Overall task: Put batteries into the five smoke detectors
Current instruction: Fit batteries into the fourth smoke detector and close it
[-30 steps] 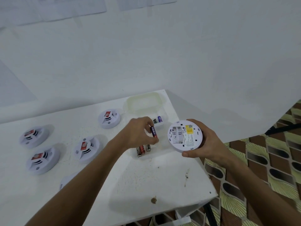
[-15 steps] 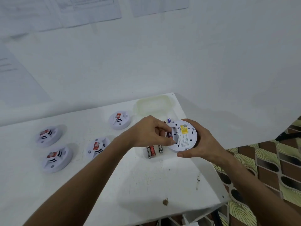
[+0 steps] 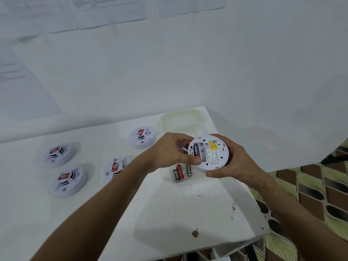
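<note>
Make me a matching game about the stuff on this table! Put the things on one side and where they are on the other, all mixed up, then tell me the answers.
Things:
1. blue battery
2. held smoke detector
3. three loose batteries
4. four other smoke detectors

Places:
A. lying on the table, left of the arms
B. in the open slot, under the left hand
C. gripped in the right hand, back side up
D. lying side by side in the clear tray below the hands

Pairs: 1-B, 2-C, 3-D, 4-A
</note>
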`<move>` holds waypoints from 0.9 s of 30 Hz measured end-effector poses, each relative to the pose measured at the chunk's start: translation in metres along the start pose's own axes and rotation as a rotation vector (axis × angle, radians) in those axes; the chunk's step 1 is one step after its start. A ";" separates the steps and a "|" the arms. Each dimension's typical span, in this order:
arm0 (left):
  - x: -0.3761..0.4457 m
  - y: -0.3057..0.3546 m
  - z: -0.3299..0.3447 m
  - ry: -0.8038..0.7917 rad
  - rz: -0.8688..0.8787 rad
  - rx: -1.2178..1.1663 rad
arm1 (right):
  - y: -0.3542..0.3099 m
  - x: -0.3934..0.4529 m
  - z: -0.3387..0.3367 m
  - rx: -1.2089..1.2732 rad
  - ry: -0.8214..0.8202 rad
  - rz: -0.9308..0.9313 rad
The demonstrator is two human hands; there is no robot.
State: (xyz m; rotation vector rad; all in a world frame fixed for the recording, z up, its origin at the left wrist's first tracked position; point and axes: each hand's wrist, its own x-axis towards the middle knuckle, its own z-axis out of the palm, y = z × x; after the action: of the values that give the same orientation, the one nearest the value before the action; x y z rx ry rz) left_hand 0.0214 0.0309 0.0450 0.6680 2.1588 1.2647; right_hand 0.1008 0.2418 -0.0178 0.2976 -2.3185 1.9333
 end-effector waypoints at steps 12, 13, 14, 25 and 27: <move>0.011 -0.015 0.001 0.036 -0.068 -0.132 | 0.007 0.005 -0.002 -0.047 -0.008 -0.013; 0.012 -0.014 0.000 0.004 -0.070 -0.132 | 0.007 0.005 -0.003 -0.049 -0.001 -0.010; 0.012 -0.012 0.000 -0.018 -0.069 -0.138 | 0.007 0.005 -0.004 -0.046 0.008 -0.007; 0.038 -0.041 0.019 0.120 -0.104 0.713 | 0.020 -0.023 -0.033 -0.047 0.081 0.038; 0.042 -0.045 0.027 0.112 -0.145 0.830 | 0.022 -0.027 -0.037 -0.062 0.087 0.044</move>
State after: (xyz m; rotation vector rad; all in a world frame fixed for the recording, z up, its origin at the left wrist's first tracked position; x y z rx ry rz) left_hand 0.0029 0.0553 -0.0145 0.7344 2.7539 0.2878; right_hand 0.1209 0.2841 -0.0374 0.1550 -2.3428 1.8505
